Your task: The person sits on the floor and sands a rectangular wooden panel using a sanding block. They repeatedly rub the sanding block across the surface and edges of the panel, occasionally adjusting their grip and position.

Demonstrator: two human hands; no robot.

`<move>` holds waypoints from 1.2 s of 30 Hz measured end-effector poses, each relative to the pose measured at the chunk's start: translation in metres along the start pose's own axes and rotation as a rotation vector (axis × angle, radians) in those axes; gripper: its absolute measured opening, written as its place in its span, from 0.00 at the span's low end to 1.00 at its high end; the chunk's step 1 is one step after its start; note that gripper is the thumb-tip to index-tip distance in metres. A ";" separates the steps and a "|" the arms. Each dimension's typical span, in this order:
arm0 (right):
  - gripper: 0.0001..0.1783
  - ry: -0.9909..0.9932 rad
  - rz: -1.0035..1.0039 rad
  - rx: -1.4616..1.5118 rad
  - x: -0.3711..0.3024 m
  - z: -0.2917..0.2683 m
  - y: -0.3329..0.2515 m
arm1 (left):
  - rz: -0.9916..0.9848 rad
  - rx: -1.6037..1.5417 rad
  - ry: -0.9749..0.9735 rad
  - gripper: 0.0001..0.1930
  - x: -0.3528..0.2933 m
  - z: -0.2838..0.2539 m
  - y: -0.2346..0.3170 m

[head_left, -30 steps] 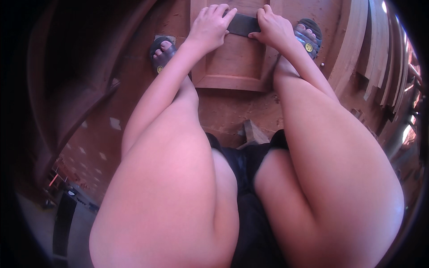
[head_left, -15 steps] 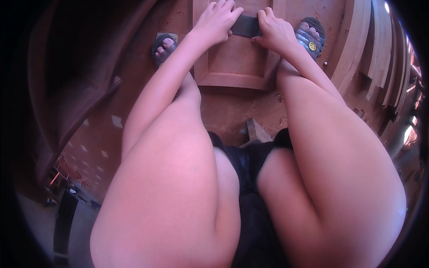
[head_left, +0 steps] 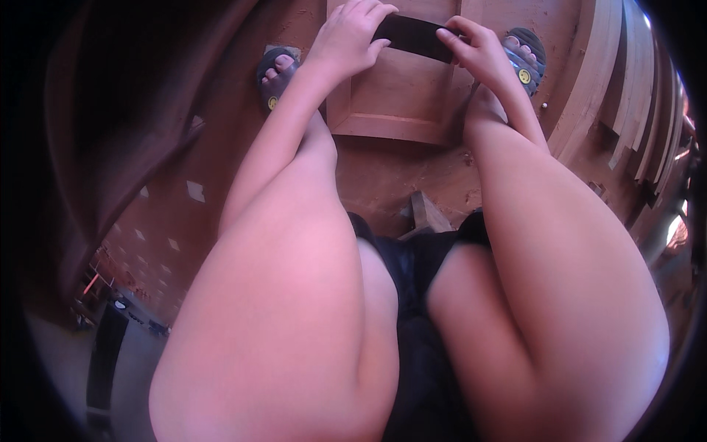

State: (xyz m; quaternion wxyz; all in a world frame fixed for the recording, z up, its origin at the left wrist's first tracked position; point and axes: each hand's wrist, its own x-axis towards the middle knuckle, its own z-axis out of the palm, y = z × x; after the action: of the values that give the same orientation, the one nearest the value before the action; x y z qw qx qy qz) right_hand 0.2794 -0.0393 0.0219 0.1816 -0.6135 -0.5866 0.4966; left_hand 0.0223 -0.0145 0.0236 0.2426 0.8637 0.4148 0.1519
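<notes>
Black strip held over wooden panel; one end gripped by left hand, other by right hand, hands apart; panel set between sandals; planks laid at right.

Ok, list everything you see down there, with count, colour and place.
Strip: one, black, top centre
Framed panel: one, reddish-brown, top centre
Boards: several, brown, upper right
Wood piece: at least one, brown, centre
Sandals: two, dark, flanking panel
Round bit: one, white, near right sandal
Floor: one, reddish-brown, around panel
Dark shape: one, brown, left, unclear
Shorts: one pair, black, lower centre
Legs: two, bare, both sides
Left hand: one, bare, strip's left end
Right hand: one, bare, strip's right end
</notes>
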 end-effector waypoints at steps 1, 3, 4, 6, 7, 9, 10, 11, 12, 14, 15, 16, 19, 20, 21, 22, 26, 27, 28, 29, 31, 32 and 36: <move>0.16 0.068 -0.038 -0.066 0.000 -0.006 0.000 | 0.011 0.022 0.052 0.23 -0.005 -0.001 -0.004; 0.17 0.190 -0.005 -0.165 0.000 -0.018 0.002 | 0.048 0.115 0.106 0.25 -0.012 0.001 -0.010; 0.17 0.244 0.067 -0.199 -0.002 -0.023 -0.002 | 0.070 0.183 0.106 0.25 -0.018 0.003 -0.014; 0.17 0.284 0.037 -0.055 0.002 -0.044 0.030 | 0.103 0.222 0.142 0.25 -0.014 0.004 -0.009; 0.17 0.214 0.060 -0.028 0.005 -0.044 0.030 | 0.099 0.199 0.173 0.25 -0.013 0.005 -0.004; 0.17 0.135 0.067 -0.040 0.003 -0.054 0.032 | 0.153 0.130 0.234 0.25 0.002 0.008 0.011; 0.18 0.068 0.022 -0.038 0.013 -0.031 0.022 | 0.158 0.133 0.240 0.25 -0.003 0.003 0.013; 0.18 0.005 -0.019 -0.061 0.018 -0.009 0.011 | 0.166 0.135 0.245 0.25 -0.008 0.000 0.013; 0.19 -0.091 -0.059 -0.101 0.021 0.008 -0.004 | 0.176 0.140 0.257 0.26 -0.008 -0.001 0.011; 0.19 -0.172 -0.071 -0.003 0.026 0.013 -0.013 | 0.184 0.160 0.269 0.29 -0.012 -0.004 0.006; 0.21 -0.134 -0.071 -0.115 0.025 0.007 -0.016 | 0.139 0.152 0.252 0.27 -0.016 -0.004 0.006; 0.20 -0.057 -0.010 -0.096 0.018 -0.017 -0.008 | 0.136 0.112 0.253 0.26 -0.002 -0.002 0.015; 0.19 0.008 0.110 0.093 0.016 -0.027 0.010 | 0.028 0.076 0.298 0.22 -0.013 -0.012 0.015; 0.19 0.035 0.137 0.121 0.012 -0.030 0.012 | 0.014 0.045 0.336 0.21 -0.012 -0.014 0.016; 0.19 -0.029 0.126 0.075 0.014 -0.026 0.012 | -0.055 -0.006 0.303 0.23 -0.013 -0.005 0.006; 0.19 -0.093 0.115 0.029 0.018 -0.016 0.013 | -0.061 -0.035 0.301 0.23 -0.017 -0.003 -0.001; 0.19 -0.274 -0.026 -0.136 0.016 0.012 -0.020 | -0.070 -0.238 0.265 0.25 -0.019 0.010 -0.014; 0.19 -0.251 -0.014 -0.126 0.017 0.011 -0.020 | -0.079 -0.253 0.251 0.26 -0.023 0.012 -0.017; 0.20 -0.217 0.005 -0.126 0.016 0.002 -0.015 | -0.075 -0.278 0.243 0.27 -0.019 0.014 -0.018; 0.20 -0.182 0.023 -0.126 0.014 -0.009 -0.010 | -0.073 -0.323 0.257 0.28 -0.016 0.016 -0.018; 0.20 -0.137 0.050 -0.080 0.019 -0.018 0.005 | -0.103 -0.373 0.271 0.32 -0.023 0.010 -0.024; 0.20 -0.139 0.075 -0.037 0.025 -0.014 0.011 | -0.112 -0.414 0.287 0.34 -0.030 0.006 -0.027; 0.21 -0.151 -0.052 -0.150 0.023 0.020 -0.002 | -0.044 -0.544 0.300 0.38 -0.017 0.021 -0.033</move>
State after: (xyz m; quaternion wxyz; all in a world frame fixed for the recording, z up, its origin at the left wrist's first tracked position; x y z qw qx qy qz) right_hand 0.2581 -0.0251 0.0056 0.1037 -0.5707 -0.6498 0.4912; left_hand 0.0003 -0.0157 -0.0128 0.4040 0.7260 0.4085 0.3778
